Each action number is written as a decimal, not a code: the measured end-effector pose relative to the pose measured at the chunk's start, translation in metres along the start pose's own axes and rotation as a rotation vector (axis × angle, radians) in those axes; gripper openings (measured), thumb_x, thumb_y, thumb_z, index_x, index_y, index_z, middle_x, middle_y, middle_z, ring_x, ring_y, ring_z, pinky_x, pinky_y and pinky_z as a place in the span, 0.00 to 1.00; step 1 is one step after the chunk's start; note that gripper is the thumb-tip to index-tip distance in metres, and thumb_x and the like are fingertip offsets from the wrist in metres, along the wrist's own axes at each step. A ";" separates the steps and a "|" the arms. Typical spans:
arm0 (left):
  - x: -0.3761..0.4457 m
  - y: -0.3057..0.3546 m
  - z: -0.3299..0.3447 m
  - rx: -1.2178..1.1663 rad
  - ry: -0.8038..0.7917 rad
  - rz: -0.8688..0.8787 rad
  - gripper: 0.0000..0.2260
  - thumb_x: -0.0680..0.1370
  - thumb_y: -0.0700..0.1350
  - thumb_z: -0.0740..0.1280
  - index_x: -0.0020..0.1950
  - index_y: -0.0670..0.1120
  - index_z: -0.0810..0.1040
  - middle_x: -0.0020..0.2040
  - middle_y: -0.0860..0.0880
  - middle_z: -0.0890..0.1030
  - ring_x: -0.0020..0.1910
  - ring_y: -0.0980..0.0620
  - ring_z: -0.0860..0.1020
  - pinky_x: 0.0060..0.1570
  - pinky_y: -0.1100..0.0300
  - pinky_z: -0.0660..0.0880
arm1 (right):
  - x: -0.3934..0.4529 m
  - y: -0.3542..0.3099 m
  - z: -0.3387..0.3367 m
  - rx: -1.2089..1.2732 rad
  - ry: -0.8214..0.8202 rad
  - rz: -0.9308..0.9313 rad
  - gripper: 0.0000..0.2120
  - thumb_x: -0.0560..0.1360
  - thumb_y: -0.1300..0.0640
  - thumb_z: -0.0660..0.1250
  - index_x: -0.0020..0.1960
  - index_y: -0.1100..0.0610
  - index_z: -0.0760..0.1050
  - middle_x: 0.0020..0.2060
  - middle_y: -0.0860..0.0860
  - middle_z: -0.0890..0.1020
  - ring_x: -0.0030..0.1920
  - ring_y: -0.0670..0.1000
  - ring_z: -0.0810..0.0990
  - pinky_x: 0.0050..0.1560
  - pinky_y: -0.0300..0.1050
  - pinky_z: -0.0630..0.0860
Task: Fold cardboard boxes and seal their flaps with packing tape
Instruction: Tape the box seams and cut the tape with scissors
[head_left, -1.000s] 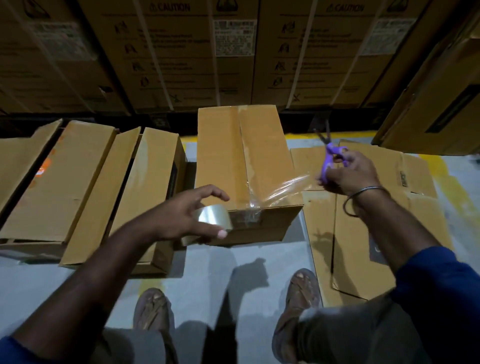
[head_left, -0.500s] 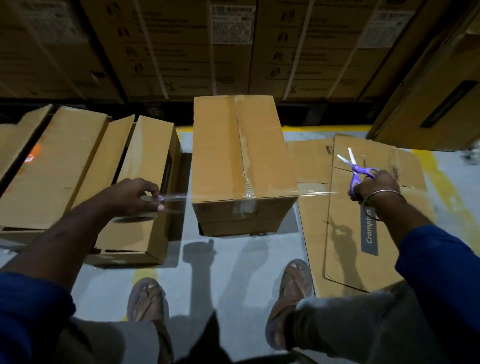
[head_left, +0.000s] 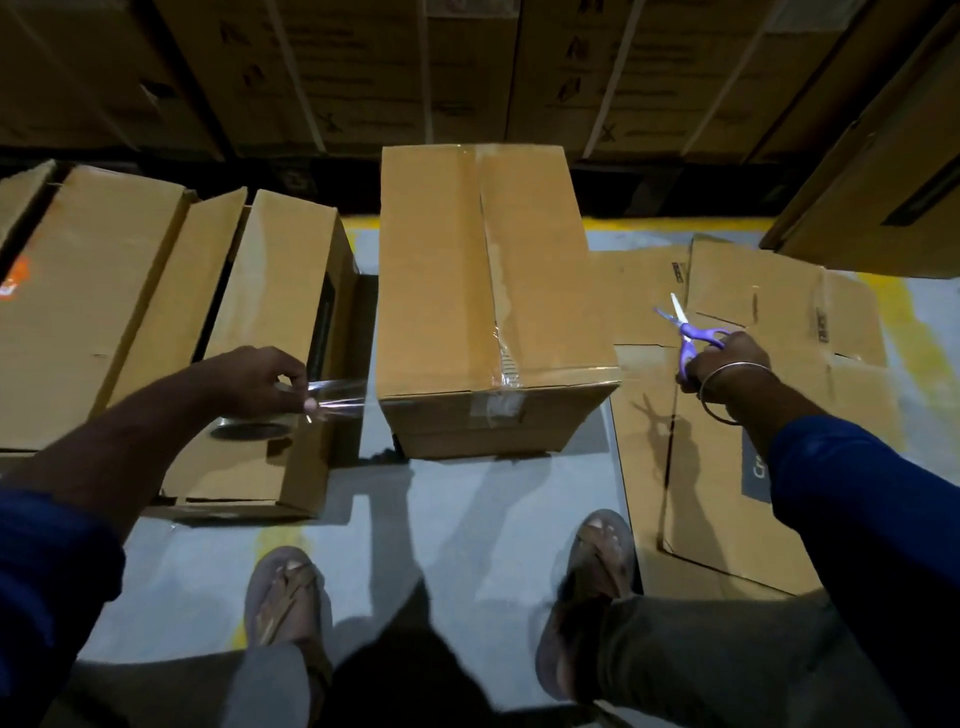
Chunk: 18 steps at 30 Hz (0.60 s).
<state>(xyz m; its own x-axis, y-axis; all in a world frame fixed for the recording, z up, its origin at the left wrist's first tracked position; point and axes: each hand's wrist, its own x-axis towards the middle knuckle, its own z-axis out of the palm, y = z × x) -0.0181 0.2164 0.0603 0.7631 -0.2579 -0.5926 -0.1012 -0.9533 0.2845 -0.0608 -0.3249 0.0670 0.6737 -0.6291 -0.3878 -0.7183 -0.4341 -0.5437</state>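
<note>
Meanwhile left hand (head_left: 254, 379) grips tape roll (head_left: 254, 423) beside box (head_left: 493, 291); right hand (head_left: 727, 364) holds scissors (head_left: 688, 332) over flattened cardboard (head_left: 727, 467).

A closed brown cardboard box (head_left: 488, 291) sits mid-frame on the floor; clear packing tape (head_left: 340, 397) stretches left from its near edge.

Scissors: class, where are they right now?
In the head view, the scissors are in the right hand, right of the box, above flattened cardboard.
</note>
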 end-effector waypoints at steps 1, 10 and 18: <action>0.004 0.000 0.002 0.018 -0.005 0.000 0.07 0.77 0.57 0.74 0.45 0.55 0.82 0.46 0.57 0.79 0.45 0.59 0.76 0.40 0.58 0.69 | 0.003 0.002 0.005 -0.004 0.001 0.015 0.05 0.77 0.59 0.71 0.44 0.50 0.80 0.32 0.56 0.84 0.30 0.53 0.82 0.32 0.41 0.76; 0.021 -0.005 0.010 0.046 0.015 -0.024 0.08 0.76 0.57 0.75 0.43 0.55 0.82 0.46 0.55 0.80 0.45 0.54 0.76 0.44 0.57 0.69 | 0.023 0.043 0.090 0.259 -0.073 0.192 0.05 0.72 0.54 0.75 0.46 0.50 0.80 0.43 0.55 0.86 0.38 0.57 0.86 0.52 0.54 0.85; 0.027 -0.009 0.018 -0.056 0.027 -0.046 0.08 0.74 0.56 0.77 0.43 0.54 0.84 0.50 0.53 0.82 0.51 0.50 0.78 0.47 0.55 0.71 | 0.011 0.062 0.120 0.442 -0.215 0.337 0.15 0.76 0.65 0.70 0.59 0.53 0.72 0.39 0.61 0.78 0.34 0.58 0.80 0.31 0.44 0.73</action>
<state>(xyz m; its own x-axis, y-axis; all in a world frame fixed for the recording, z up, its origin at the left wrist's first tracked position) -0.0087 0.2148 0.0283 0.7832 -0.2093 -0.5855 -0.0309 -0.9536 0.2996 -0.0769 -0.2816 -0.0601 0.4745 -0.5212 -0.7094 -0.7893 0.1049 -0.6050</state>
